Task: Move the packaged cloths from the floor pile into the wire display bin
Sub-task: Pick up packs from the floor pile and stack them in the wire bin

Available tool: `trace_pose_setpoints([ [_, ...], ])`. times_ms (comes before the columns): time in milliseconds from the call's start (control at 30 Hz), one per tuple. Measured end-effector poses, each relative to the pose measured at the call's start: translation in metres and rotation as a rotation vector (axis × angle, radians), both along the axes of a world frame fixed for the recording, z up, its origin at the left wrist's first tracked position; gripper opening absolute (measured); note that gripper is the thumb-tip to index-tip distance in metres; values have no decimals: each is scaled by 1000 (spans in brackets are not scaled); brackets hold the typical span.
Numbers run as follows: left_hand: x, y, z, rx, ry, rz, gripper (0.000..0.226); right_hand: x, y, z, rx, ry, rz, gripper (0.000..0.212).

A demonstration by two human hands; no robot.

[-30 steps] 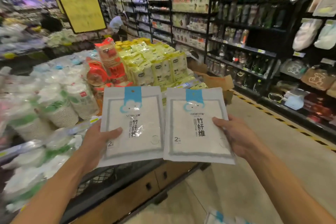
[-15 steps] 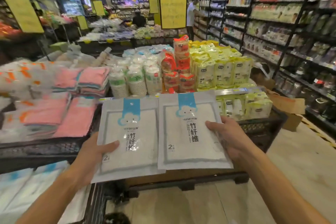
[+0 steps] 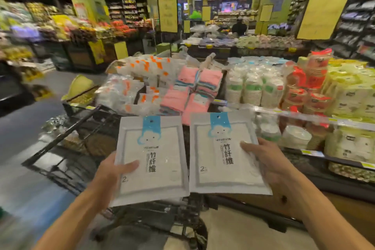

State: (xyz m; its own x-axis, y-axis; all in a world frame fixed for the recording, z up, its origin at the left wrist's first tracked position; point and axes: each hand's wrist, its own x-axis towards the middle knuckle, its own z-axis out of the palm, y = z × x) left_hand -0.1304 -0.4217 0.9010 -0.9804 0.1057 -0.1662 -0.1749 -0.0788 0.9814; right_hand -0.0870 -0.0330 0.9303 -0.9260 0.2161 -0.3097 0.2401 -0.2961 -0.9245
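I have a flat packaged cloth in each hand, both held up side by side in front of me with their printed faces toward the camera. My left hand [image 3: 110, 176] grips the left packaged cloth [image 3: 151, 160] at its lower left edge, thumb lying across the front and the other fingers hidden behind it. My right hand [image 3: 265, 162] grips the right packaged cloth [image 3: 223, 154] along its right edge, thumb pressed on the front near the printed characters. The two packs nearly touch along their inner edges, the right one sitting a little higher. Both hang above the black wire display bin [image 3: 85, 128], whose dark mesh and rim show to the left of and beneath the packs; neither pack is in it yet. Behind them on the display lie stacked pink cloths [image 3: 192, 91], clear-wrapped packs with orange marks [image 3: 140, 79], sleeves of white paper cups [image 3: 253, 89], red-wrapped cups [image 3: 312, 81] and yellow packages [image 3: 351, 91] further right. The edges of the view are smeared, so I cannot tell what lies in the bin's bottom.
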Motion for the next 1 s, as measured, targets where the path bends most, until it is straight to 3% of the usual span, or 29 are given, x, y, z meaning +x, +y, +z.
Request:
trace_pose_setpoints([
  [100,2,-72,-13,13,-39,85,56,-22,-63,-11,-21,-22,40,22],
  [200,-3,-120,-24,8,-87,166,59,-43,-112,-26,-11,-56,68,25],
  [300,-19,-152,-34,-9,-104,228,43,-68,-144,-38,-23,-80,86,24],
  [400,-43,-169,-39,-22,-98,221,42,-101,-163,-51,-49,-100,96,23],
  [533,-87,-184,-48,-22,-154,209,66,-153,-177,-72,-70,-129,104,30],
  [633,-125,-193,-55,-33,-189,241,53,-188,-186,-81,-66,-161,118,30],
  [833,-207,-207,-75,-60,-240,206,64,-244,-201,-95,-43,-200,106,27],
  [1000,-286,-211,-97,-55,-290,137,54,-283,-218,-112,-25,-248,5,28],
])
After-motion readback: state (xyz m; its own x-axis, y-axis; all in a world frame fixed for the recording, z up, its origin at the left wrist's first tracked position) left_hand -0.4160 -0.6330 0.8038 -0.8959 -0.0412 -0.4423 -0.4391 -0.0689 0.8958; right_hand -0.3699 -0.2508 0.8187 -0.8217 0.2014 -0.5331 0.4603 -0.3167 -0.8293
